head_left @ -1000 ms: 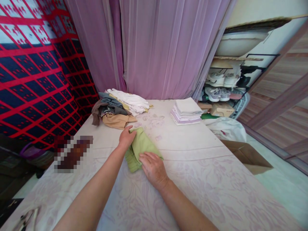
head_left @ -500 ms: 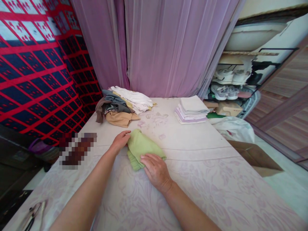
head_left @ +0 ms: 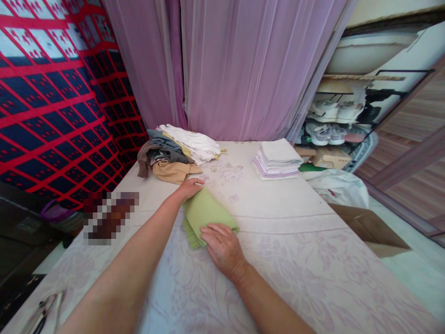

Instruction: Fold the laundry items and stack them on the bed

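A folded light green garment (head_left: 210, 211) with a ribbed edge lies on the patterned bed cover in front of me. At its far left corner, my left hand (head_left: 192, 188) is closed on the cloth, with the fingertips partly hidden. My right hand (head_left: 224, 248) lies on the near right side of the garment, its fingers stretched out flat over the fabric. Beyond my left hand sits a loose heap of clothes (head_left: 174, 160) in white, grey, brown and tan. To the far right stands a neat stack of folded white and lilac cloths (head_left: 278, 157).
Purple curtains (head_left: 236, 69) hang behind the bed (head_left: 295, 269). A shoe rack (head_left: 347, 120) and an open cardboard box (head_left: 368, 227) are on the right. A blurred-out patch (head_left: 111, 215) and scissors-like tools (head_left: 45, 311) lie along the left edge.
My left hand has moved away from me and to the right along the garment's far left corner. The garment's top looks smoother. My right hand has barely shifted.
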`<move>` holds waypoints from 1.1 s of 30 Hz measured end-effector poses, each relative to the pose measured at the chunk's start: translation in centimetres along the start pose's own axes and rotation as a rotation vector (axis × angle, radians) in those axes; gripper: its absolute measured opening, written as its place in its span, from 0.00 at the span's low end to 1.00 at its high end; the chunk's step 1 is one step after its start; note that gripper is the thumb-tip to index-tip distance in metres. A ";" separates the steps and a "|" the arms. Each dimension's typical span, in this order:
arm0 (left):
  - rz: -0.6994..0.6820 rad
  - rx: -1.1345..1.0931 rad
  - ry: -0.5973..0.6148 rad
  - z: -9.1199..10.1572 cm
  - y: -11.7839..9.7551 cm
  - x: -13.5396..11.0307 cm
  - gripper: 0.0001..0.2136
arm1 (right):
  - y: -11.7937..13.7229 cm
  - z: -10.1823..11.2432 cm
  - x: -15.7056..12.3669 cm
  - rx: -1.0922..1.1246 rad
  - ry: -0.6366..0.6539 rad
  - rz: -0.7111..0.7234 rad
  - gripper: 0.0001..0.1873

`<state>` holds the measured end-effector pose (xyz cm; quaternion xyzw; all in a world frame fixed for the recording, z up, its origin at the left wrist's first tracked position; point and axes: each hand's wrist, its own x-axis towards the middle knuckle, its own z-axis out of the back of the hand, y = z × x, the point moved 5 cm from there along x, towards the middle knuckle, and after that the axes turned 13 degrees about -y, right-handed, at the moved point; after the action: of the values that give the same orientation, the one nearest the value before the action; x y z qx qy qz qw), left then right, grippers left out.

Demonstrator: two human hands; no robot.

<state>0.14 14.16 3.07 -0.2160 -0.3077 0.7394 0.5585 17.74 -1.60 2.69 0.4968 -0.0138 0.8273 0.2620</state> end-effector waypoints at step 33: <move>-0.538 0.207 0.029 -0.8 -1.6 -6.7 0.18 | 2.1 -2.9 0.1 0.028 0.278 -0.092 0.14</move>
<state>3.68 8.22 3.48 -0.0792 -0.2689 0.5890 0.7579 14.41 -2.57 1.85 0.3813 0.0569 0.8752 0.2922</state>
